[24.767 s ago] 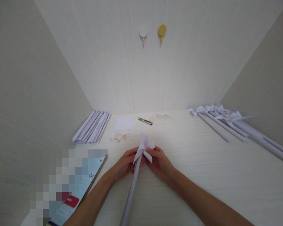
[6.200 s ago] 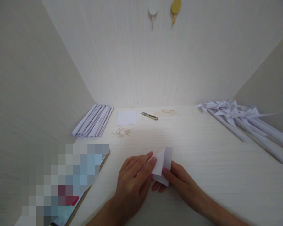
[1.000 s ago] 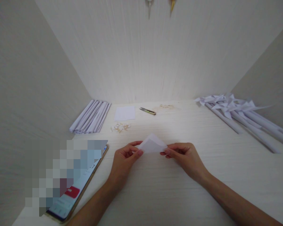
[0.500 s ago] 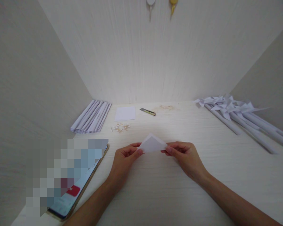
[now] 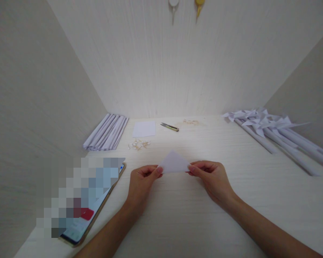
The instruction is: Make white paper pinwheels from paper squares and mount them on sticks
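A white paper folded into a triangle (image 5: 173,163) hangs just above the pale wooden table (image 5: 193,222), its peak pointing away from me. My left hand (image 5: 141,181) pinches its left corner between thumb and fingers. My right hand (image 5: 212,177) pinches the right corner the same way. Both forearms reach in from the bottom edge.
A phone (image 5: 93,211) lies at the near left. Several rolled paper sticks (image 5: 106,132) are stacked at the back left, with a white paper square (image 5: 144,128), small snips (image 5: 169,126) and wood bits (image 5: 139,144) nearby. Finished paper pinwheels (image 5: 269,129) lie at the right. Two wall hooks (image 5: 185,4) hang above.
The paper was flat under my hands six seconds ago; now it is a folded triangle held up by both corners. Over the last second it has barely moved.
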A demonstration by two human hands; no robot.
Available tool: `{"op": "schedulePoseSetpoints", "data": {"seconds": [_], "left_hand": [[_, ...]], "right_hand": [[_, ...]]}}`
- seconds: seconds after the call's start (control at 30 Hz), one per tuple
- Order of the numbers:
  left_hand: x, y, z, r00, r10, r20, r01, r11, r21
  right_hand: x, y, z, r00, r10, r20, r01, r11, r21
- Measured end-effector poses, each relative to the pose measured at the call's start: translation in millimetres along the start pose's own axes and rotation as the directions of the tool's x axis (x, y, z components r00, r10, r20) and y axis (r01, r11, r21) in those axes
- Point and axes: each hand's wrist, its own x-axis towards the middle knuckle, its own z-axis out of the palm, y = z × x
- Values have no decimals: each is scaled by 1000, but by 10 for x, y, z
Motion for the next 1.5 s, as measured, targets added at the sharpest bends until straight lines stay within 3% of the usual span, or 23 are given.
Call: {"op": "schedulePoseSetpoints", "data": {"seconds": [0.23,0.47,0.63,0.83,1.13,1.5], "left_hand": [[-17,19,-2,999,36,-26,-36,999,19],[-59,29,27,985,109,-135,-101,993,62],[-68,34,38,985,126,-118,-115,989,98],[-68,26,49,998,34,-56,-36,999,-38],[-41,2,50,996,18,-83,-43,951,-305],[-53,41,32,997,1,-83,-24,959,-284]], "right_hand": [[-6,2,41,1000,-11,-20,11,1000,-5],[-13,13,74,1000,-5,-22,5,1000,-3],[-22,3,85,999,-9,-44,10,999,34],[-23,6,70,994,-31,-106,38,998,60],[-11,36,55,992,21,-123,-5,992,129],[-18,1,54,996,-2,-92,13,992,122]]}}
